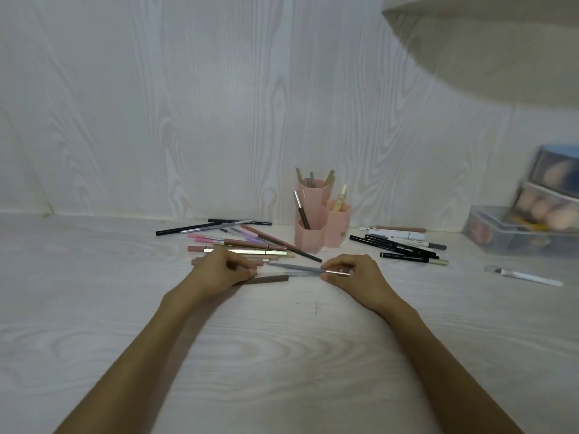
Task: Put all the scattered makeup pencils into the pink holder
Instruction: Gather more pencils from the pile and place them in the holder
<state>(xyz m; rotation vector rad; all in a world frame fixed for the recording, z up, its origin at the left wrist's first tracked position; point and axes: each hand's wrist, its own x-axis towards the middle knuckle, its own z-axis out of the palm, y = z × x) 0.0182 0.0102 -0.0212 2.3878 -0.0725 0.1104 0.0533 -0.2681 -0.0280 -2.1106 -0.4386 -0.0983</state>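
Note:
The pink holder (316,227), three hexagonal cups joined together, stands on the table near the wall with several pencils upright in it. A loose pile of pink, brown, gold and black makeup pencils (247,244) lies to its left, and a group of black and white pencils (398,244) to its right. My left hand (219,270) rests at the near edge of the left pile, fingers closed around a brown pencil (269,278). My right hand (351,272) pinches one end of a grey pencil (300,268) that points left toward my other hand.
Clear plastic boxes (532,220) with makeup sponges stand at the far right. A white pen-like tool (529,277) lies alone in front of them. A white wood-grain wall closes the back of the table. A pale rounded shape (488,42) hangs overhead at the top right.

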